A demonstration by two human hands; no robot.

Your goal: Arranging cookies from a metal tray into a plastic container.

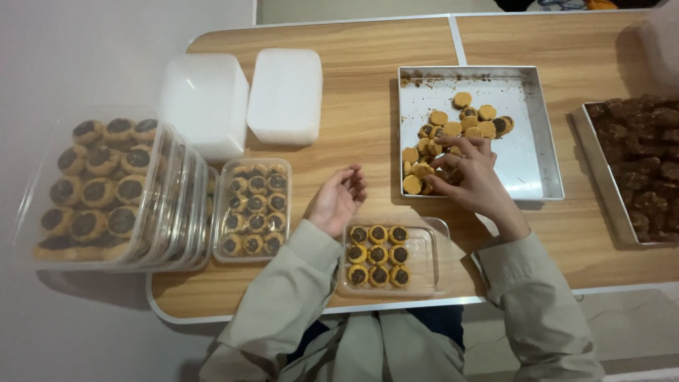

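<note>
Right hand fingers pinching cookies near metal tray front rim; left hand open, empty, on bare wood beside clear container.

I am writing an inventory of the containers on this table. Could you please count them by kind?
Clear plastic boxes with cookies, lying flat: 2
Clear plastic boxes with cookies, standing on edge: about 5
White opaque lidded boxes: 2
Metal baking trays: 2
Total: about 11
</note>
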